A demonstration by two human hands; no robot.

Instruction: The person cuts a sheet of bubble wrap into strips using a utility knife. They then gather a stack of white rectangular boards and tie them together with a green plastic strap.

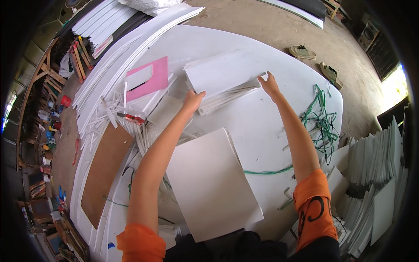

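Both my arms reach forward over a large white sheet surface. My left hand [193, 100] pinches the near left corner of a white board [224, 72], thumb on top. At the board's right corner, the fingers of my right hand [270, 84] are closed on its edge. Beneath it lies a stack of similar white boards [231, 98], partly covered; the right side of the held board sits slightly above them. Closer to my body, between my forearms, rests another pile of off-white rectangular boards [214, 183].
Left of my left arm are a red utility knife [132, 118], white offcut strips [111, 109], a pink sheet [150, 81] and a brown board [107, 174]. Tangled green twine [322, 120] lies at the right. Many upright white panels [375, 157] stand beyond it; shoes [302, 52] sit on the floor.
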